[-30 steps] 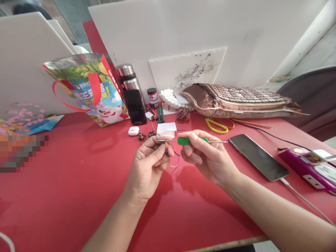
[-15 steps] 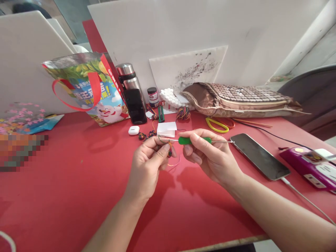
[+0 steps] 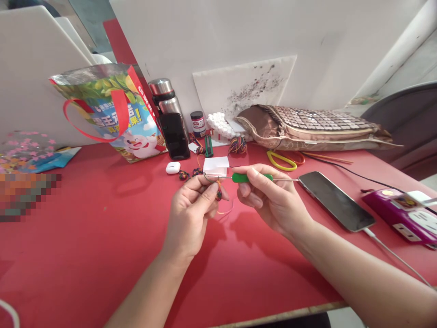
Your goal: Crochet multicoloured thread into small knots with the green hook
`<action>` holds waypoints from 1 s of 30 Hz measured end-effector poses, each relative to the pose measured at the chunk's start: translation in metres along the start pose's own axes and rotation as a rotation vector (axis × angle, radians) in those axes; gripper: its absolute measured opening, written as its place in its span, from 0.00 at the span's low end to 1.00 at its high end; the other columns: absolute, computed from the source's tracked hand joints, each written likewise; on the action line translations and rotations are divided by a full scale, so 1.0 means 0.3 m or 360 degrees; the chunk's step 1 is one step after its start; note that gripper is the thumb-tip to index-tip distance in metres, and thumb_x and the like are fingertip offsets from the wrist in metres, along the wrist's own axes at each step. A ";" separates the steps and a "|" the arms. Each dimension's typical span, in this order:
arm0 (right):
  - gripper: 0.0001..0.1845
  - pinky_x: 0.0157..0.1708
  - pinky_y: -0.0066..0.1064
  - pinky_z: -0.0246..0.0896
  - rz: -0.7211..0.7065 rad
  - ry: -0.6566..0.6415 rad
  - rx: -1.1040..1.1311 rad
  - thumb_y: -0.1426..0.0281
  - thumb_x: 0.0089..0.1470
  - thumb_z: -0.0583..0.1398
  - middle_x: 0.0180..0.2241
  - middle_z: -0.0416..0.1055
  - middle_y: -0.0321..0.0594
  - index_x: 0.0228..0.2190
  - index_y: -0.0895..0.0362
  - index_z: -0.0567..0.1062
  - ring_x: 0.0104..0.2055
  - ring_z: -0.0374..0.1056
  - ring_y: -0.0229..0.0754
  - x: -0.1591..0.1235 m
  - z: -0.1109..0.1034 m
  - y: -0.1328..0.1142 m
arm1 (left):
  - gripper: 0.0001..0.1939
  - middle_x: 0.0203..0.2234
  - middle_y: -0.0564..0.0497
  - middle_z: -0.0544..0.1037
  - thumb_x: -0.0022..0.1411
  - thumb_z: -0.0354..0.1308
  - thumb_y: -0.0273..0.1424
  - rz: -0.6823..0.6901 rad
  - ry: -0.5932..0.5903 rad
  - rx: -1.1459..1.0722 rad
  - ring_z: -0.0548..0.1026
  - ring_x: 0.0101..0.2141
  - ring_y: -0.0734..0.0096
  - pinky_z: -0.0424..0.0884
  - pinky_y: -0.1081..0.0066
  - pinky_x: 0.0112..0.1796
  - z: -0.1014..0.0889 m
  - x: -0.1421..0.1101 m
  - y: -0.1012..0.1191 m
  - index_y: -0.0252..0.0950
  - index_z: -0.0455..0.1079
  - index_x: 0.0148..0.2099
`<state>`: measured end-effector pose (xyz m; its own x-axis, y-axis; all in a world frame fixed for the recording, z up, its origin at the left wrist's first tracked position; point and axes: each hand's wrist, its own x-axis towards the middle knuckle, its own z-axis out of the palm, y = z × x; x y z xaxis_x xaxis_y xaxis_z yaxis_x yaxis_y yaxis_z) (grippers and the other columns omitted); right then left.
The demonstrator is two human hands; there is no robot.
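Between the thumb and fingers of my left hand [image 3: 194,207] is a small piece of multicoloured crochet work [image 3: 219,193], mostly hidden by the fingertips. A strand of yarn runs over my left index finger, and a pink-orange tail [image 3: 228,210] hangs below. My right hand [image 3: 273,198] is closed around a crochet hook [image 3: 238,177] with a green handle and a thin metal shaft at each end. The hook's left tip meets the yarn at the work. Behind my fingers, knotted dark multicoloured yarn pieces [image 3: 185,175] lie on the red table [image 3: 112,255].
A folded white paper [image 3: 216,165], earbud case [image 3: 173,167] and yarn ball [image 3: 238,145] lie beyond my hands. Yellow-handled scissors [image 3: 282,161], a charging phone [image 3: 336,200] and a purple power strip [image 3: 401,216] are right. A shopping bag [image 3: 112,114], upright phone [image 3: 174,136] and flask [image 3: 167,98] stand back left.
The view has shifted slightly, so most things sit a little higher and further left. Both hands keep nearly the same pose, with the hook still at the crochet work.
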<state>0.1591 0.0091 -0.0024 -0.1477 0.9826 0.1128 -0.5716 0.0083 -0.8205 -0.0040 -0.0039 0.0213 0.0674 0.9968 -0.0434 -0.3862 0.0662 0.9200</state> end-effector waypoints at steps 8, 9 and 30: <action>0.09 0.24 0.30 0.51 0.0137 -0.0093 0.0189 0.62 0.59 0.70 0.22 0.72 0.34 0.37 0.55 0.87 0.19 0.48 0.30 0.012 -0.008 0.018 | 0.14 0.29 0.52 0.78 0.62 0.70 0.28 0.0299 0.0055 0.0319 0.74 0.28 0.74 0.66 0.75 0.28 -0.016 -0.015 -0.013 0.40 0.83 0.51; 0.09 0.24 0.30 0.51 0.0143 -0.0101 0.0205 0.62 0.59 0.70 0.23 0.72 0.34 0.37 0.55 0.87 0.19 0.48 0.29 0.011 -0.008 0.019 | 0.15 0.29 0.53 0.77 0.62 0.70 0.27 0.0339 0.0078 0.0327 0.75 0.30 0.74 0.68 0.75 0.30 -0.017 -0.016 -0.016 0.41 0.83 0.51; 0.16 0.35 0.34 0.73 -0.1204 -0.0169 -0.1248 0.76 0.68 0.60 0.44 0.81 0.46 0.55 0.55 0.78 0.34 0.74 0.40 -0.057 0.012 0.078 | 0.18 0.26 0.57 0.74 0.61 0.71 0.28 0.0269 0.0118 0.0133 0.73 0.28 0.81 0.68 0.82 0.28 0.016 -0.019 -0.036 0.34 0.78 0.54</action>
<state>0.1453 -0.0083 -0.0214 -0.0654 0.6529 0.7546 0.1233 0.7557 -0.6432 0.0042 -0.0104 0.0133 -0.0611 0.9942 0.0884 -0.3086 -0.1030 0.9456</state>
